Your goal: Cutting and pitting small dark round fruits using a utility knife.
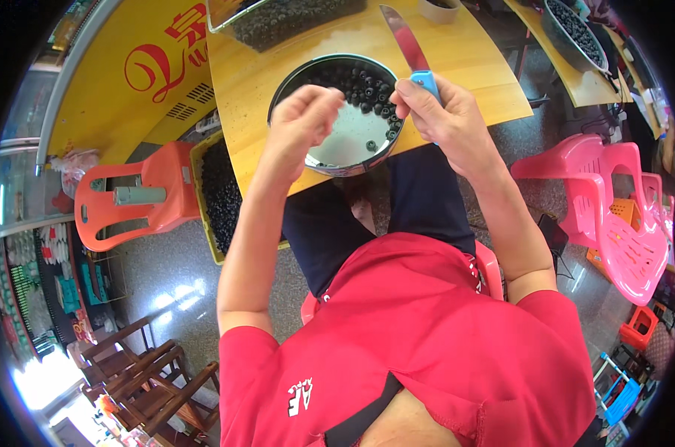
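My right hand (450, 119) is closed round the blue handle of a knife (407, 41), its blade pointing up and away over the table. My left hand (301, 125) is curled closed above the left side of a round bowl (276, 91); whatever its fingers hold, if anything, is hidden. Inside the dark-rimmed bowl, small round blackish pieces (367, 88), some with a ring-like mark, gather at the far and right sides. A pale bottom shows through the middle. The bowl stands at the near edge of the wooden table (471, 67), just beyond my knees.
A clear container (292, 22) of similar dark pieces stands at the far left of the table, with a small cup (439, 9) farther right. A yellow crate (203, 179) of dark pieces sits below left. An orange chair (140, 197) and pink chairs (606, 197) flank me.
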### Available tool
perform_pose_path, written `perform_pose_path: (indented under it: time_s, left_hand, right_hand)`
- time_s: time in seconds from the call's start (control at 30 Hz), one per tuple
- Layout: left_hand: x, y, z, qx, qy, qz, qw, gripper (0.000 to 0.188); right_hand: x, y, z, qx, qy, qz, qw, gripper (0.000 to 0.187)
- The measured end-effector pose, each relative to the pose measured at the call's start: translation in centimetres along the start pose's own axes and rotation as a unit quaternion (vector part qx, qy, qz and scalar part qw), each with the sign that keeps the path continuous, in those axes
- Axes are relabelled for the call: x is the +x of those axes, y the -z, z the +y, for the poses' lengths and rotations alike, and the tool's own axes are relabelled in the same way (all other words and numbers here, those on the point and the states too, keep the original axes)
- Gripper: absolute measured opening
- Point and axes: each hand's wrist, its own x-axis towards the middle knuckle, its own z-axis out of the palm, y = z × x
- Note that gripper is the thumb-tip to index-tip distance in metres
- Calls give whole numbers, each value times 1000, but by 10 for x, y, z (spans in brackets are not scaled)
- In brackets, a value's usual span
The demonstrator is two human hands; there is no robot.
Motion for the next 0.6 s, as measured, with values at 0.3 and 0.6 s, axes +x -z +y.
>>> perform_pose_path:
  time_s: [0.3,0.6]
  left_hand:
    - [22,-16,-23,679,-138,-264,671,25]
    - [13,-23,4,453,-134,-127,872,23]
  right_hand:
    - [-4,11,7,-10,-12,4,1000,23]
    - [-1,9,26,-74,13,9,997,25]
